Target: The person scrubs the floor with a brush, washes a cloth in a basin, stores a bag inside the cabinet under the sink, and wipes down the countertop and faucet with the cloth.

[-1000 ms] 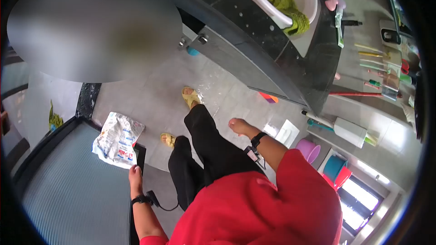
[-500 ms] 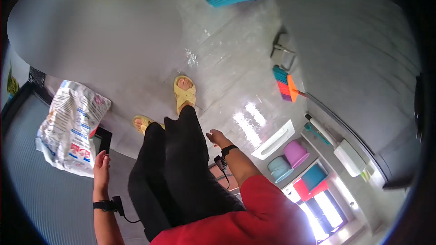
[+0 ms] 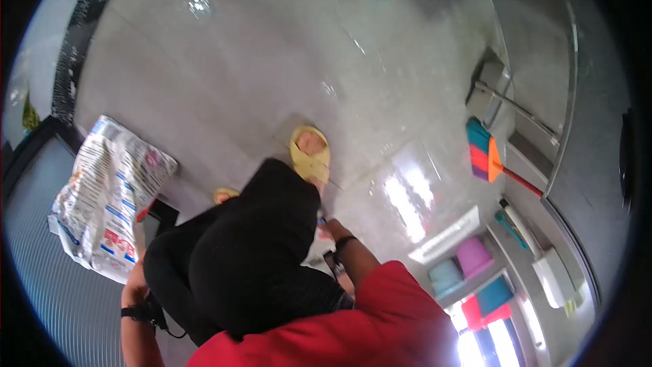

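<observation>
At left of the frame, bag [image 3: 112,197]: crumpled, seen over ribbed panel [image 3: 37,251].
Left hand [image 3: 137,275]: at bag's lower edge; opening and grip cannot be told.
Right hand [image 3: 333,229]: beside leg [image 3: 272,217]; opening, hold unclear.
Grip: best gathered firmly, bag's base supported.

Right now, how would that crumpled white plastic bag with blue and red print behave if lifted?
The bag would probably flex and sag, given its wrinkled sides. Its glossy skin may feel slippery. It could be light for its size, since it looks rather flat, though any contents are hidden.
</observation>
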